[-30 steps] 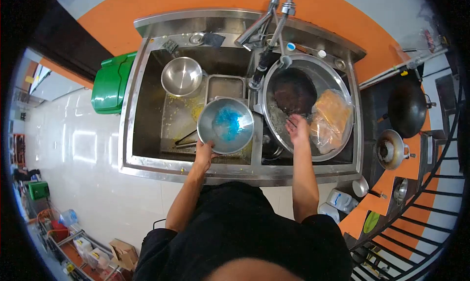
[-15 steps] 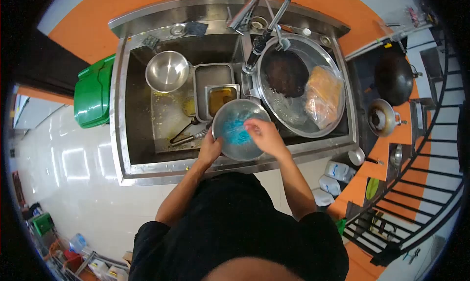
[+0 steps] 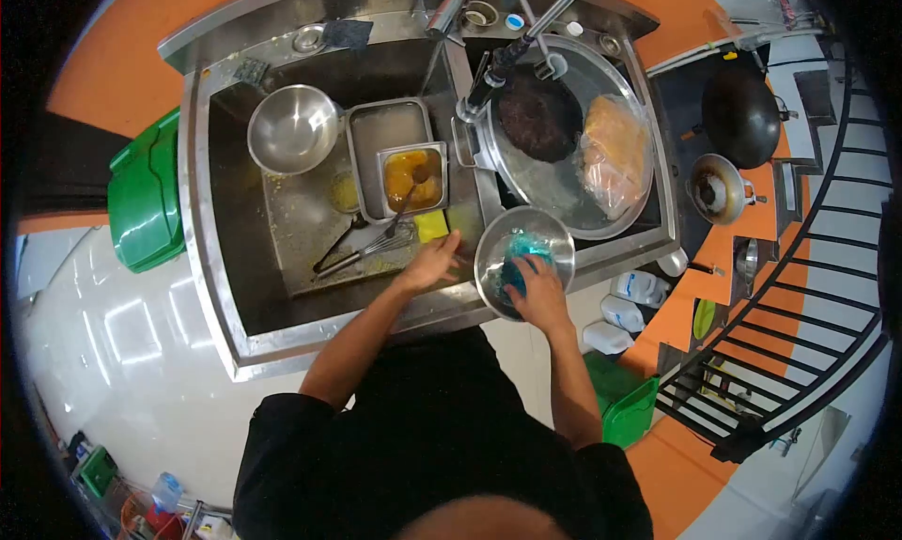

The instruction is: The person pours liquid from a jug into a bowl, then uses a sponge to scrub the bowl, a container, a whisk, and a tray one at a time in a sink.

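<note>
A steel bowl (image 3: 486, 249) with blue-green liquid (image 3: 532, 244) in it sits at the sink's front rim. Inside the bowl, my right hand (image 3: 542, 296) has its fingers bent down over a dark teal patch; whether this is a pad or liquid I cannot make out. My left hand (image 3: 432, 264) is off the bowl, fingers stretched out, just below a yellow-green sponge (image 3: 432, 225); no grip on it shows. Left of the sponge lie a whisk (image 3: 366, 250) and a dark-handled utensil (image 3: 336, 244). A small steel pan (image 3: 383, 178) of yellow-orange liquid sits in a larger steel tray (image 3: 362, 136).
Another steel bowl (image 3: 293, 129) stands in the left basin. In the right basin a big pot (image 3: 564, 222) holds water, a dark mass and a bagged orange block (image 3: 615, 159). The faucet (image 3: 503, 75) hangs over the divider. Green bins stand at both sides.
My left hand has let go of the bowl's rim and opened. The bowl has shifted right, and my right hand has lowered into it. The sponge and the whisk show more fully now.
</note>
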`<state>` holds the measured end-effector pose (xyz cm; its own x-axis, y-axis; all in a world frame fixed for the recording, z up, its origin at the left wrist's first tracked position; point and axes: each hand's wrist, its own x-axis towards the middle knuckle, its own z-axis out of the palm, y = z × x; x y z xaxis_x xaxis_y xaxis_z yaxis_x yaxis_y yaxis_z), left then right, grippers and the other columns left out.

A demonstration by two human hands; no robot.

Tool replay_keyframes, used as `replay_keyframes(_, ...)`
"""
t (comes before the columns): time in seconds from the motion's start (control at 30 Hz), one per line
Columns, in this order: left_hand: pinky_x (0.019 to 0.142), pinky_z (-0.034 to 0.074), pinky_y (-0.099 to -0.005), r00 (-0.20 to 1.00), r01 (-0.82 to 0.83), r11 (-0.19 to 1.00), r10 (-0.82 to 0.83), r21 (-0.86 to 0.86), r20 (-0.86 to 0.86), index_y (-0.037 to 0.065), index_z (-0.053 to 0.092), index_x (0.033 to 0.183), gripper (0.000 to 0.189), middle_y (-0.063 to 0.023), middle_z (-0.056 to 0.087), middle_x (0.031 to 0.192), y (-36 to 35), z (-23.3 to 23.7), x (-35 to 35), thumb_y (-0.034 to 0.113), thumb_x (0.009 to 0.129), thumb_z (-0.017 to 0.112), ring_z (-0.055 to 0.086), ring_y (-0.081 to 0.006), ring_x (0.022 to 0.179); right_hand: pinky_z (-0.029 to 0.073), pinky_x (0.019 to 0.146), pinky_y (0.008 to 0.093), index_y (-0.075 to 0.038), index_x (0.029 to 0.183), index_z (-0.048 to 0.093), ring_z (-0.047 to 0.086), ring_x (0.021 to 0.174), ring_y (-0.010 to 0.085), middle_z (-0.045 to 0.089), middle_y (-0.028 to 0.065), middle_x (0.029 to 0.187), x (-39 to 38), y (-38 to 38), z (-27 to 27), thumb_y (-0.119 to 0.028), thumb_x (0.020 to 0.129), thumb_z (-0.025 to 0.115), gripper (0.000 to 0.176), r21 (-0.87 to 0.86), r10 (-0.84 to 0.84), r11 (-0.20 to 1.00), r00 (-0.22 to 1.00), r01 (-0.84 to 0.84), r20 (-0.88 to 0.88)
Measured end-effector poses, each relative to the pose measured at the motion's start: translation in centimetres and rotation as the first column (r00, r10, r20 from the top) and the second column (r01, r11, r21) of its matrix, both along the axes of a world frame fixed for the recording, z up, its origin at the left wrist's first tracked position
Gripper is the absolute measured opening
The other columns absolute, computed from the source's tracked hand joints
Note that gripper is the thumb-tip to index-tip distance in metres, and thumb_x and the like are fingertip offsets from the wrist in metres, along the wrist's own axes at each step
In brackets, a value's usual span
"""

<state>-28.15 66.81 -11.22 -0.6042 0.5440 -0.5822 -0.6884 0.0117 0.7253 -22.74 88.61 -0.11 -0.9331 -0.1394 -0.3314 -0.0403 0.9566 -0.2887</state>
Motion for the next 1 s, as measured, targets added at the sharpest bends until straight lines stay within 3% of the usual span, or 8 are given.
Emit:
replay_keyframes(0.07,0.090,0.046,-0.0519,0.824,0.300,0.841,-0.466,-0.449,-0.322,0.002,0.034,0.137,0.064,-0.0238,0.041,0.135,-0.4,-7.4,-2.1,0.048,0.092,0.042,0.050,-0.0445,0.112,0.041,0.094,0.0454,-0.006,0.120,0.055,0.047,0.113,0.0370,0.050,0.0176,0.124,0.2,0.0,0.2,-0.016,0.078,0.065,0.044,-0.088,-0.037,0.996,0.993,0.027,-0.114)
replay_keyframes(0.17,0.098,0.034,-0.0596,0.440,0.159,0.510,-0.803,-0.845,-0.402,0.006,0.039,0.135,0.053,-0.0223,0.035,0.140,1.9,-14.1,-1.7,0.030,0.089,0.049,0.038,-0.0471,0.123,0.041,0.094,0.0419,-0.004,0.116,0.057,0.050,0.109,0.0372,0.053,0.0185,0.119,0.2,-1.0,1.7,-0.012,0.079,0.064,0.038,-0.205,-0.122,0.976,0.970,0.078,-0.210)
replay_keyframes(0.27,0.099,0.031,-0.0603,0.319,-0.139,0.541,-0.769,-0.830,-0.554,0.009,0.043,0.133,0.051,-0.0189,0.034,0.143,3.9,-26.1,0.1,0.023,0.084,0.052,0.032,-0.0425,0.130,0.045,0.090,0.0400,-0.002,0.113,0.057,0.053,0.107,0.0349,0.053,0.0173,0.119,0.1,-1.9,4.6,-0.008,0.079,0.065,0.036,-0.261,-0.204,0.954,0.959,0.149,-0.198)
replay_keyframes(0.43,0.083,0.044,-0.0430,-0.023,0.027,0.361,-0.932,-0.932,-0.361,0.008,0.058,0.111,0.033,-0.0120,0.056,0.117,1.6,-21.4,-1.3,0.024,0.083,0.052,0.051,-0.0263,0.113,0.049,0.079,0.0335,0.000,0.106,0.060,0.056,0.102,0.0284,0.055,0.0151,0.116,2.8,-1.8,7.7,-0.002,0.079,0.065,0.028,-0.278,-0.490,0.858,0.852,0.433,-0.183)
replay_keyframes(0.53,0.079,0.048,-0.0436,0.271,0.123,0.500,-0.848,-0.857,-0.455,0.008,0.059,0.108,0.030,-0.0165,0.062,0.103,1.8,-28.6,1.7,0.024,0.081,0.056,0.060,-0.0318,0.097,0.050,0.076,0.0319,0.001,0.105,0.061,0.057,0.099,0.0278,0.056,0.0148,0.116,4.7,-0.4,7.9,-0.003,0.081,0.063,0.024,-0.302,-0.574,0.808,0.791,0.506,-0.211)
replay_keyframes(0.63,0.075,0.050,-0.0463,0.512,0.295,0.437,-0.823,-0.850,-0.246,0.004,0.063,0.096,0.026,-0.0205,0.064,0.086,-0.9,-16.7,-0.2,0.023,0.080,0.058,0.063,-0.0372,0.082,0.049,0.077,0.0326,0.002,0.105,0.061,0.058,0.099,0.0279,0.057,0.0152,0.115,4.7,0.3,8.1,-0.003,0.082,0.062,0.024,-0.344,-0.600,0.787,0.766,0.512,-0.231)
replay_keyframes(0.83,0.073,0.050,-0.0444,0.805,-0.144,0.687,-0.337,-0.712,-0.488,-0.006,0.062,0.087,0.028,-0.0270,0.062,0.082,-7.4,-16.8,-1.9,0.021,0.082,0.056,0.063,-0.0395,0.079,0.048,0.081,0.0350,0.001,0.106,0.060,0.058,0.101,0.0303,0.059,0.0155,0.113,2.7,0.5,7.3,-0.006,0.083,0.062,0.025,-0.355,-0.451,0.870,0.845,0.343,-0.287)
replay_keyframes(1.0,0.070,0.051,-0.0367,0.872,-0.428,0.841,0.288,-0.330,-0.397,-0.003,0.057,0.103,0.026,-0.0144,0.065,0.086,-6.9,2.1,-4.0,0.018,0.090,0.053,0.064,-0.0266,0.077,0.045,0.089,0.0370,-0.001,0.108,0.061,0.058,0.103,0.0321,0.058,0.0157,0.114,0.9,-1.6,7.4,-0.009,0.081,0.065,0.028,-0.461,-0.348,0.869,0.885,0.181,-0.309)
